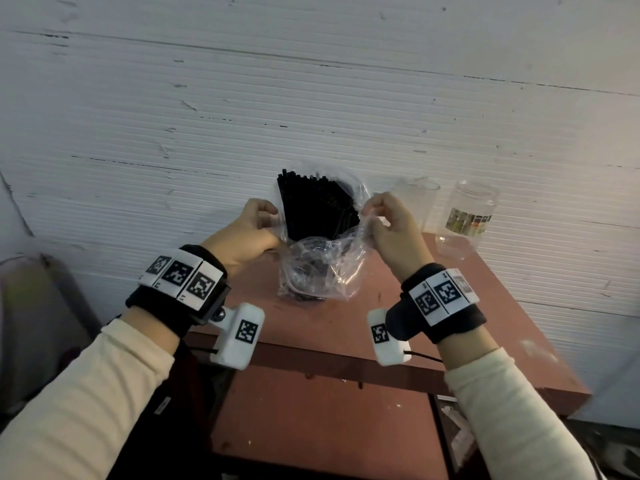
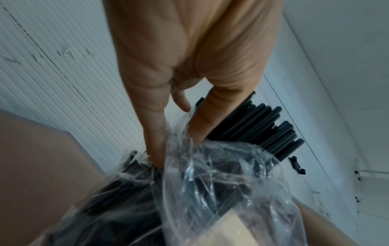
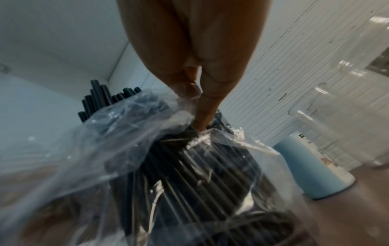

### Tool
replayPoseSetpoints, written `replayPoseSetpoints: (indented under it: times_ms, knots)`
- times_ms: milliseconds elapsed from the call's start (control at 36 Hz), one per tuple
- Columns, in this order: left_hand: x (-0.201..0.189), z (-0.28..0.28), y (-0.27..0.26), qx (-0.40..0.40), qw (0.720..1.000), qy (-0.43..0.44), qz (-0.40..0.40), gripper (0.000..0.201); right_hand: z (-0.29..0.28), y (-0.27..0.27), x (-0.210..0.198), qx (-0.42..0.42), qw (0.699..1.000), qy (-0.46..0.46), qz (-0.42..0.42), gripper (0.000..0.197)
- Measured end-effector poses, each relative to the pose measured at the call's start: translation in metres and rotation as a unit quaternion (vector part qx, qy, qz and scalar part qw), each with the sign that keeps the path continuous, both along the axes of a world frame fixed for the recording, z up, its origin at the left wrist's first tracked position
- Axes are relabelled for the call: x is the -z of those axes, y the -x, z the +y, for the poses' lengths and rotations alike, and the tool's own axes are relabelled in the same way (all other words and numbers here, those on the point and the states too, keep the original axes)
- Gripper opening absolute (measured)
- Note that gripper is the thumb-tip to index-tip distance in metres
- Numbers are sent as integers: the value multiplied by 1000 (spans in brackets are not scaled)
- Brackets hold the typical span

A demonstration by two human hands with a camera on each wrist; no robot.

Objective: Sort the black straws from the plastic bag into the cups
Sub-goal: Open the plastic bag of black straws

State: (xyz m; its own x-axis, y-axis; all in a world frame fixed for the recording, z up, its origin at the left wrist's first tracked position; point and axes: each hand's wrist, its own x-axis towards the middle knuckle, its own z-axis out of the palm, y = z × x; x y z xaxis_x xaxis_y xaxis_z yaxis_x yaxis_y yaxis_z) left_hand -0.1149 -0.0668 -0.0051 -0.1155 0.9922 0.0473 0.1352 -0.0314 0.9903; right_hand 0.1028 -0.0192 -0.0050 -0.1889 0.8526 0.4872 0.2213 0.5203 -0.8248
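Left hand (image 1: pixel 247 233) and right hand (image 1: pixel 393 225) apart, each pinching the plastic bag (image 1: pixel 318 271) mouth open mid-table (image 1: pixel 398 341). Black straws (image 1: pixel 311 209) all bagged; 2 clear cups (image 1: pixel 420 202) at far right corner apparently empty. Sorting unstarted.
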Motion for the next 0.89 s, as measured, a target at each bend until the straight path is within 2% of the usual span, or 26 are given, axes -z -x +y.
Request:
replayPoseSetpoints:
  times_ms: [111,222,333,417,472,556,639,667,722,805,889]
  knots:
    - [1,-1,1,12,1000,-13,9,68,0,0,4,5,999,-22,-34,20]
    - [5,-2,5,40,999,2,30,87,3,-4,4,1,998,-6,-64,13]
    - [8,-2,7,44,995,30,81,108,8,-9,6,-3,989,-19,-149,23]
    - [12,0,9,42,993,23,105,109,15,-11,7,24,978,-35,-206,24]
    - [14,1,11,46,992,17,116,107,18,-12,5,28,978,-48,-201,18]
    - [15,1,14,61,990,9,126,102,22,-14,-1,60,987,-73,-134,6]
    - [17,1,14,105,986,21,126,100,22,-16,-10,52,996,-59,-37,17]
    - [17,0,13,119,985,19,125,101,21,-17,-14,37,998,-50,-32,23]
    - [18,-1,11,140,982,7,124,102,22,-19,-20,18,995,-54,-82,32]
    - [18,0,11,150,981,0,124,97,29,-22,-22,24,985,-81,-149,18]
    - [11,1,13,138,983,1,124,85,35,-26,-18,43,982,-93,-161,14]
